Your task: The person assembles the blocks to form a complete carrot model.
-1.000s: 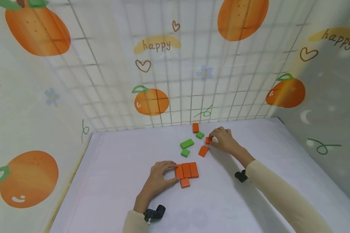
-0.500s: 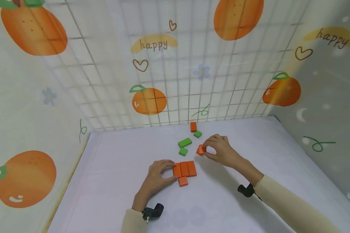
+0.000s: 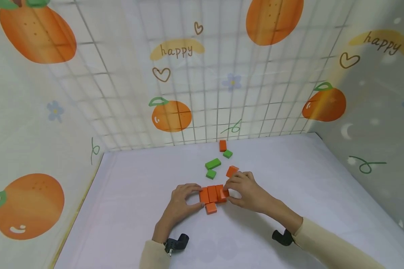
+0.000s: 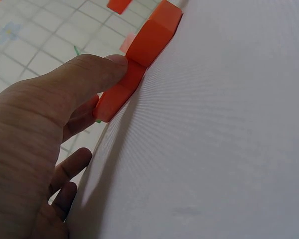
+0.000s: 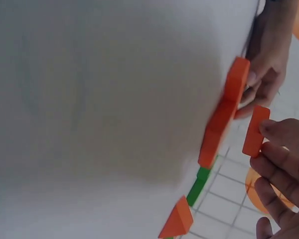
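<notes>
Three orange rectangular blocks lie side by side on the white tabletop, with a smaller orange block against their near side. My left hand grips the leftmost of the three, thumb at its near end and fingers at its far end. In the left wrist view the thumb presses on that orange block. Over the right end of the row, my right hand pinches a small flat orange block between thumb and fingers. The right wrist view shows this block raised, apart from the row.
Behind the row lie an orange wedge-shaped block, a long green block and two small green blocks, one nearer and one farther. Another orange block is by the back wall, which has a grid-patterned cloth.
My right hand has carried the small orange block from beside the back blocks, past the wedge, toward me and left to over the row. The left hand has kept its grip.
</notes>
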`<action>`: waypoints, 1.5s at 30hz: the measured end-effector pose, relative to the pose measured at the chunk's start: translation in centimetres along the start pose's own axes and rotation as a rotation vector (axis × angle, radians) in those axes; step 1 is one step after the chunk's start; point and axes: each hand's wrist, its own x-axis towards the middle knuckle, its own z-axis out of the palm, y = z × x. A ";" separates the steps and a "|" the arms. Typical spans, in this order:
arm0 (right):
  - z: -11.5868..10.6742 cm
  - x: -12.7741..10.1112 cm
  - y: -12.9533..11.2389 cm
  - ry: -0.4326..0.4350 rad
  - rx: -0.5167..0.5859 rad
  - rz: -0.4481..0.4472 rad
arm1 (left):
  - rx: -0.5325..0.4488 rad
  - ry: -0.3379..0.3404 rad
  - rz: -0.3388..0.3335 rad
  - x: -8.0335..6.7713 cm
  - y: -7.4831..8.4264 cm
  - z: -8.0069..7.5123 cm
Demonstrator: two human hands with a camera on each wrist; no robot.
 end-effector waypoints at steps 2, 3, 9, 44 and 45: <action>0.4 -0.3 -0.3 -0.008 0.001 -0.027 | 0.003 0.000 0.004 0.1 0.0 0.0; 0.6 -0.4 -0.5 -0.014 0.004 -0.039 | 0.002 0.000 0.006 0.2 0.0 0.0; 1.4 -0.7 -1.1 -0.046 0.008 -0.067 | 0.003 0.004 0.016 0.4 -0.1 0.2; 0.7 1.1 1.5 -0.030 0.002 0.143 | 0.015 0.011 -0.014 0.0 0.1 0.1; 0.6 1.4 1.9 -0.019 -0.008 0.170 | 0.009 0.012 -0.014 -0.1 0.2 0.1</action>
